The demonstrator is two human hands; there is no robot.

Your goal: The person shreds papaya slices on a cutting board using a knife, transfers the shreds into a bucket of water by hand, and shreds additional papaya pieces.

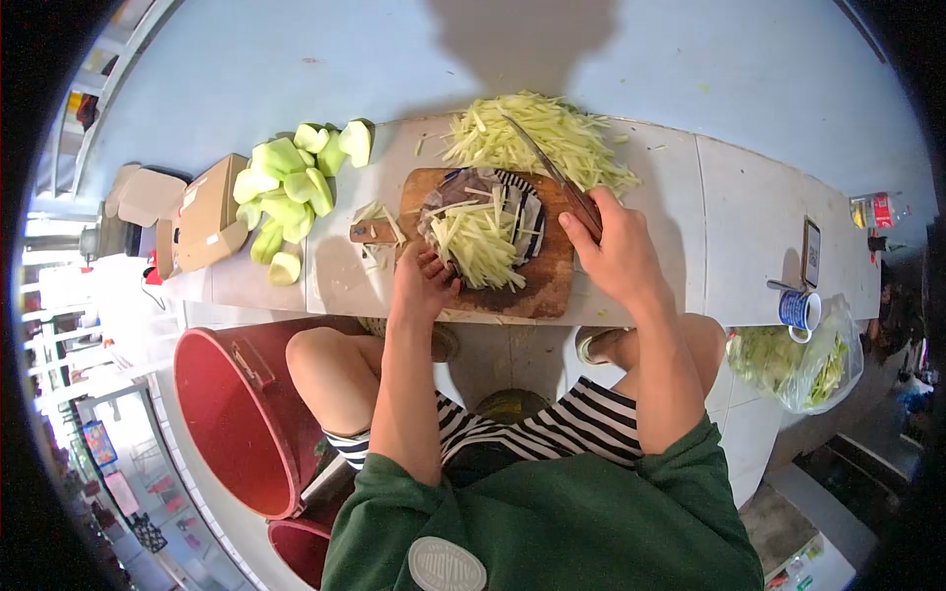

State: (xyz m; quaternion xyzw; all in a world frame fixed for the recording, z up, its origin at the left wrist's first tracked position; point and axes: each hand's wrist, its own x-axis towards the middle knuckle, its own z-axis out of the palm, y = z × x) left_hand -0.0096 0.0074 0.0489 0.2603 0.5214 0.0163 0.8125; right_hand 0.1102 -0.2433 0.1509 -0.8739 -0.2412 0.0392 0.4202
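Note:
My right hand [619,244] is wrapped round the handle of a knife [548,163], its blade slanting up and left over the heap of pale green shreds at the wall. A wooden cutting board [552,291] lies before me. On it, a smaller pile of shreds [478,241] rests on a bunched striped cloth [527,197]. At the pile's lower left is my left hand [424,281], its fingers loosely bent and apart, close to the shreds and cloth. Whether those fingertips touch the pile is hard to see.
The large heap of shreds [532,123] sits behind the board. Pale green peeled pieces [286,182] and a cardboard box [207,212] are to the left. A red bin [236,414] stands below. On the right are a mug [796,309], a phone [811,254] and a plastic bag [808,369].

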